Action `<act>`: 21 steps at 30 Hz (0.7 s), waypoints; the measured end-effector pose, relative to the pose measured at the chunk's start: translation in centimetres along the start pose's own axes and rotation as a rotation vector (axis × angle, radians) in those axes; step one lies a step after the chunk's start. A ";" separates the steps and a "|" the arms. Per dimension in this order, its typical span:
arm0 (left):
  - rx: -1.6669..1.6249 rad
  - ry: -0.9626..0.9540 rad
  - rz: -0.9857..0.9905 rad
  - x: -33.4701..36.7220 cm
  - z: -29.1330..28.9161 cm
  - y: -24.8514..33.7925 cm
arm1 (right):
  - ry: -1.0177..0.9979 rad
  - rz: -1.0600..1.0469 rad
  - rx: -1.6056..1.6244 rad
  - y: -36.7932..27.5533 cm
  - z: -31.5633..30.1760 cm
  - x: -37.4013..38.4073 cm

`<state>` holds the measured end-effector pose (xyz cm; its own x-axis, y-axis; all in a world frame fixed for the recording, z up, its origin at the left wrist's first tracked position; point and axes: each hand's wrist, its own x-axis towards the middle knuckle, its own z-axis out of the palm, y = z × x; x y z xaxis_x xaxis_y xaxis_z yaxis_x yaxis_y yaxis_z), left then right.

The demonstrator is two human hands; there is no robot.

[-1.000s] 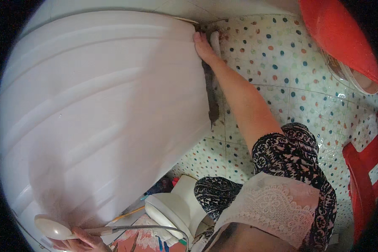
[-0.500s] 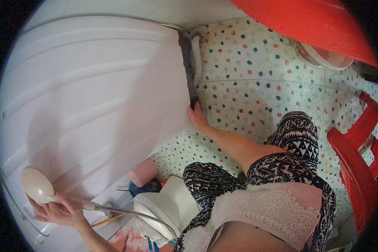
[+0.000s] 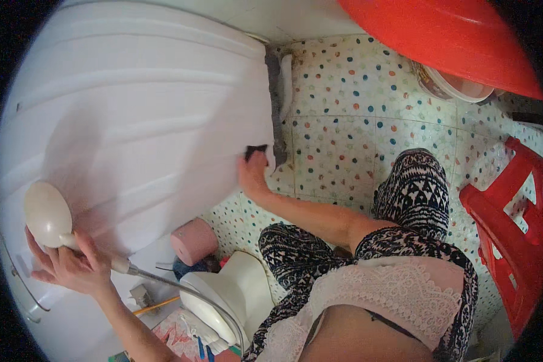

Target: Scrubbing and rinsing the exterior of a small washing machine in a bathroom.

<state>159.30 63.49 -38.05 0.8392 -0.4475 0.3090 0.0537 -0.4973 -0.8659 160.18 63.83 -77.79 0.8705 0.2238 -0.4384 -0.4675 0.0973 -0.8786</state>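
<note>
My left hand is closed around the handle of a cream handheld shower head, raised at the lower left with its back toward me. A ribbed metal hose trails from the handle past the toilet. Before both hands spreads a large white ridged panel, with shadows across it. My right hand presses a small black pad against the panel close to its right edge. Most of the pad is hidden under the fingers, and its kind is unclear.
A white toilet and a pink cylindrical thing are below the panel. On the right stands a red plastic stool. A red basin juts in above a pale bucket. Dotted tiles cover the floor.
My right hand has moved left from the panel's edge onto its face, showing the black pad. The shower head in my left hand has risen slightly. The whole view has shifted a little.
</note>
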 end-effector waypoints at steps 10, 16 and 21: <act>0.126 -0.046 0.032 -1.9 -0.5 -0.8 | -0.017 -0.298 -0.157 2.8 -0.2 -1.3; 0.047 -0.010 0.100 -1.8 -2.6 -1.3 | -0.075 -0.073 -0.168 2.2 1.1 -1.8; -0.024 -0.073 -0.020 -2.4 -4.8 -2.8 | -0.125 -0.750 -0.243 -7.9 1.4 -13.5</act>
<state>154.54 62.34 -34.49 0.8753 -0.3824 0.2961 0.0584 -0.5241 -0.8497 151.95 61.40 -64.70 0.9091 0.2907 0.2982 0.2954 0.0545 -0.9538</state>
